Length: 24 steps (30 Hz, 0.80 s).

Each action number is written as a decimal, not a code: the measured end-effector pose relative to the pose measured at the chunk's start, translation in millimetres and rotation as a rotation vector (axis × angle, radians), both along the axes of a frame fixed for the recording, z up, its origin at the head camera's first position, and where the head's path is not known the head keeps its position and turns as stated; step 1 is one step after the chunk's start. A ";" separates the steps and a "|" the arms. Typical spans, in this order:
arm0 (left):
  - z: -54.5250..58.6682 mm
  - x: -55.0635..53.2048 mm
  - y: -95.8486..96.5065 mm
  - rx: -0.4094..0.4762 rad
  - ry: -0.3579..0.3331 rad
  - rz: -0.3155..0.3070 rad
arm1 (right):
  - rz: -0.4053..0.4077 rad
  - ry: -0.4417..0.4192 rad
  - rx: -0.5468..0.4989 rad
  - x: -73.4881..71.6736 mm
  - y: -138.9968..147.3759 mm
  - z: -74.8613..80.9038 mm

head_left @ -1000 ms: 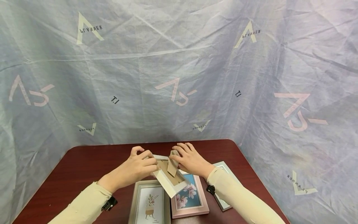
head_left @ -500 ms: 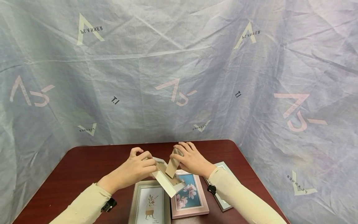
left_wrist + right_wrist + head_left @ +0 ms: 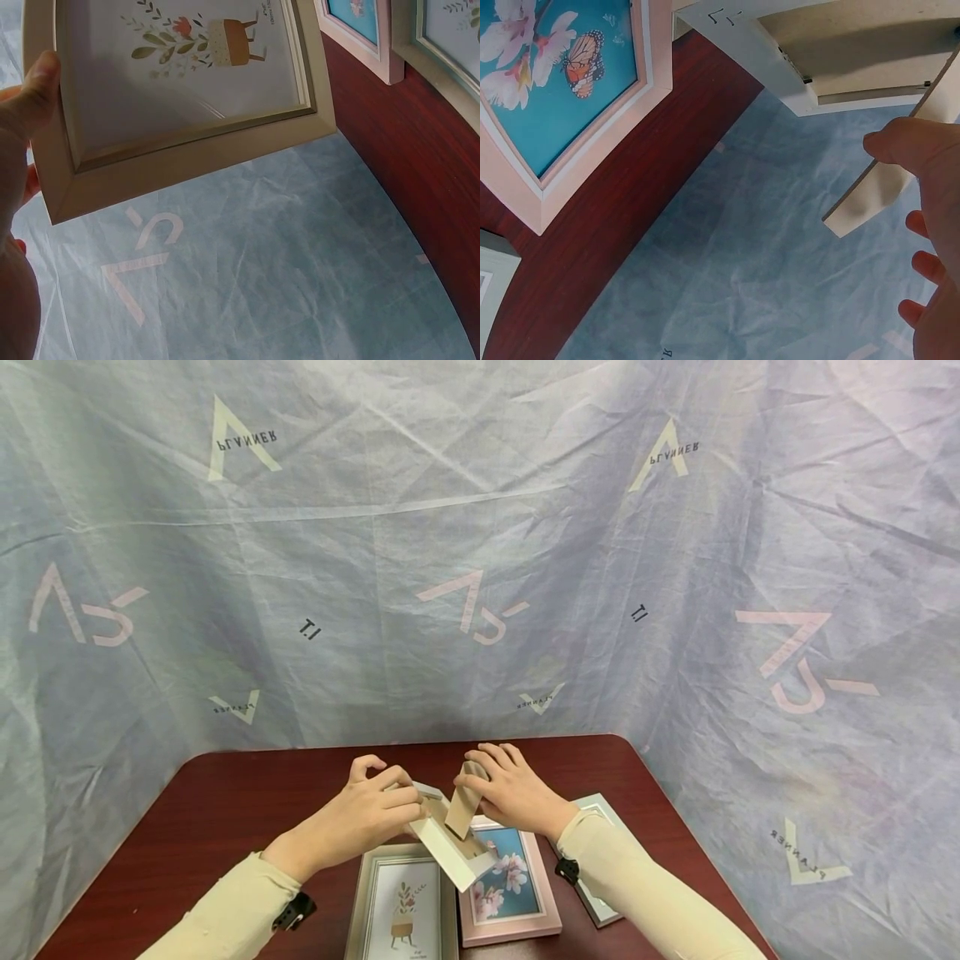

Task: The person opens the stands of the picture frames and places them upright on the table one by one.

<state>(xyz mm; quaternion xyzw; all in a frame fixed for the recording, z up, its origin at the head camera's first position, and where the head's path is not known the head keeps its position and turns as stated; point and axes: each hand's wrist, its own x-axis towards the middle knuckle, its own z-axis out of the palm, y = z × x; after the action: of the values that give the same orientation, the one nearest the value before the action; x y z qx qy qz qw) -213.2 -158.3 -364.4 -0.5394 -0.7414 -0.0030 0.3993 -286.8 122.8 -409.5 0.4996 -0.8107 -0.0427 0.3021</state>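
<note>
My left hand (image 3: 375,806) grips one edge of a cream picture frame (image 3: 447,855), held tilted above the table with its back toward the head camera. Its front, a potted-plant print under a clear pane, shows in the left wrist view, with the thumb on the frame's border (image 3: 142,174). My right hand (image 3: 521,793) pinches the easel stand (image 3: 465,802) on the frame's back. That stand angles out from the brown backing board (image 3: 847,45). In the right wrist view the thumb lies on the stand's face; the other fingers are partly behind it.
Below the held frame, a beige frame (image 3: 360,893) with a plant print and a pink frame (image 3: 510,937) with a blossom picture lie side by side on the dark red table (image 3: 247,810). A pale green-grey frame (image 3: 600,914) lies under the right forearm. Grey cloth (image 3: 375,568) hangs behind.
The right hand has drawn the easel stand farther out from the frame's back, and the frame has tilted a little. Over the last half second both hands stay nearly still.
</note>
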 end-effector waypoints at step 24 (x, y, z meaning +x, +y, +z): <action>-2.2 -4.4 -3.5 0.025 -0.009 0.008 | -0.046 -0.090 -0.118 -7.4 27.6 -2.3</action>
<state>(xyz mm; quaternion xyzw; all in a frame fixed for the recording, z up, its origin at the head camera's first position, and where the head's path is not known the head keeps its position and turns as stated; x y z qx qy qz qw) -217.6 -161.8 -366.6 -0.5312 -0.7453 -0.0131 0.4028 -294.2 150.4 -411.7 0.4637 -0.8357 0.0205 0.2933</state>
